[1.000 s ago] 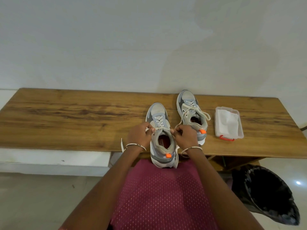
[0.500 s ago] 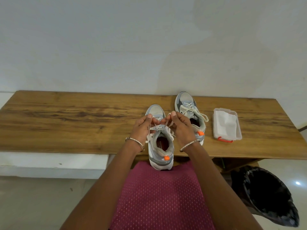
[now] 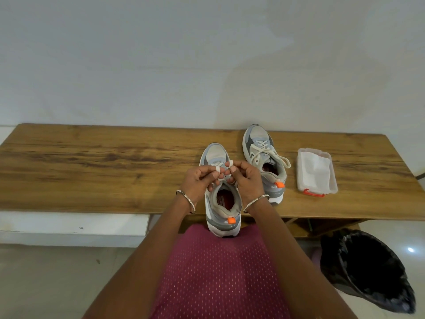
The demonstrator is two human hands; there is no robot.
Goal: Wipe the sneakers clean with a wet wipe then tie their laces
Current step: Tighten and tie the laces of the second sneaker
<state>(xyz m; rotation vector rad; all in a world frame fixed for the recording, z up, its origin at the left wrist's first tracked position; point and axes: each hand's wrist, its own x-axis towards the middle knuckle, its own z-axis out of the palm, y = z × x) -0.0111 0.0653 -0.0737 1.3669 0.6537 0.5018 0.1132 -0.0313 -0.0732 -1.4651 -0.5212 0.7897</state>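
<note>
Lace (image 3: 222, 168): white, looped over your fingertips, above the near sneaker's tongue.
Left hand (image 3: 199, 182): your fingers curl, pinching the lace.
Right hand (image 3: 247, 180): your fingers clamp it too, touching the left fingertips.
Near sneaker (image 3: 222, 203): directly beneath your fingers, heel overhanging the wooden table (image 3: 92, 166) edge.
Second sneaker (image 3: 264, 162): just right of your right fingers, laces loose.
Wipes box (image 3: 317, 172): further right.

Left hand (image 3: 199, 180) curled; right hand (image 3: 247, 180) pinching.
</note>
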